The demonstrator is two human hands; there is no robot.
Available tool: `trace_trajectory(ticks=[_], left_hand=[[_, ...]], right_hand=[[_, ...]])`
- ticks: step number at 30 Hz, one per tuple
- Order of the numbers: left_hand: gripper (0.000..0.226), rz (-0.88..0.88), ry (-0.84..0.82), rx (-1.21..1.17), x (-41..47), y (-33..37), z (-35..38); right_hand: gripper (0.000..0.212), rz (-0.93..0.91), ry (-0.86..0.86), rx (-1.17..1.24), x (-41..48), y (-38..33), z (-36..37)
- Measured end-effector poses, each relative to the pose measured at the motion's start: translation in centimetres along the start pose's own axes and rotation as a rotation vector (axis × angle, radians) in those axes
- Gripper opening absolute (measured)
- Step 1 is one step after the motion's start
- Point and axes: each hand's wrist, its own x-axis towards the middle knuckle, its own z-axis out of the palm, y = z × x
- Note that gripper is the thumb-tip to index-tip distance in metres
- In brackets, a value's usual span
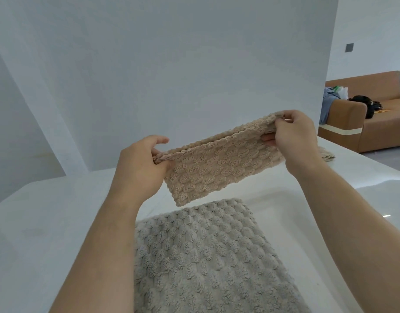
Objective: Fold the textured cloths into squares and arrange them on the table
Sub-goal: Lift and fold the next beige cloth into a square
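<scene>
Overhead, a plain white wall fills most of the view, with a glossy white desk beneath it. At far right stands a tan upholstered sofa carrying a black bag and some clothing. On the desk lies a grey bubble-textured plush cloth, spread flat, close to the person. Above it, clear of the desk, hangs a beige bubble-textured plush cloth, folded into a long strip. The left hand has its grip pinched on the strip's lower left corner; the right hand pinches the raised right end. Another beige cloth peeks out behind the right wrist.
</scene>
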Motion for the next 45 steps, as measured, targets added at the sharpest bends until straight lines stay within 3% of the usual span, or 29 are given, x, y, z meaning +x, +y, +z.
trace_trajectory(ticks=[3,12,19,24,26,28,31,37,42,45], left_hand=[[0.006,-0.024,0.020,-0.064,0.2,-0.3,-0.2],[0.020,-0.323,-0.059,-0.443,0.6,-0.3,0.2],[0.022,-0.482,-0.109,-0.610,0.8,-1.1,0.5],[0.054,-0.563,0.016,-0.702,1.4,-1.4,0.7],[0.057,-0.608,0.081,-0.745,1.7,-1.7,0.5],[0.039,-0.581,0.076,-0.670,1.6,-2.1,0.6],[0.005,-0.541,0.021,-0.578,1.4,-3.1,1.1],[0.019,-0.520,-0.065,-0.451,1.3,-4.5,1.9],[0.020,-0.487,-0.027,-0.489,1.6,-4.3,1.8],[0.025,-0.530,-0.125,-0.385,1.4,-4.8,2.3]], right_hand=[[0.025,0.069,-0.018,0.023,0.0,-0.1,-0.1],[0.032,0.254,-0.145,-0.077,-0.1,0.2,0.2],[0.027,0.277,-0.231,-0.148,-0.5,0.7,0.2],[0.022,0.284,-0.203,-0.077,-0.4,0.7,0.5],[0.031,0.309,-0.191,-0.010,0.1,0.9,0.4],[0.038,0.322,-0.232,-0.033,0.2,1.1,0.3],[0.012,0.241,-0.321,-0.168,0.0,2.0,0.4],[0.023,0.167,-0.401,-0.318,0.0,3.3,0.5],[0.029,0.131,-0.389,-0.300,0.2,3.4,0.7],[0.029,0.163,-0.408,-0.350,0.1,3.8,0.8]])
